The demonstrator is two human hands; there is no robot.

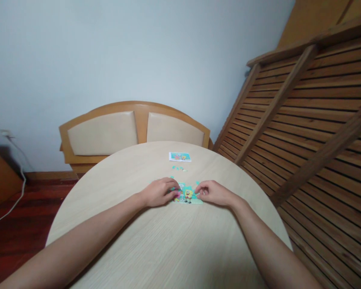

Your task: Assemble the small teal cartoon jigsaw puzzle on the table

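A partly assembled jigsaw puzzle [189,196] with cartoon figures on a turquoise ground lies flat on the round table between my hands. My left hand [161,192] rests over its left part, thumb and fingers apart and touching it. At the puzzle's right edge, my right hand [213,193] has thumb and forefinger pinched on what looks like a small puzzle piece [197,194], partly hidden by the fingertips. A few loose puzzle pieces [179,169] lie just beyond, and single ones sit close to the puzzle's upper edge.
A reference picture [179,157] with similar figures lies toward the far side of the pale round table [132,249]. Behind stands a padded headboard [141,120]. A slatted wooden frame [303,112] leans on the right. A white cable [23,188] hangs at left.
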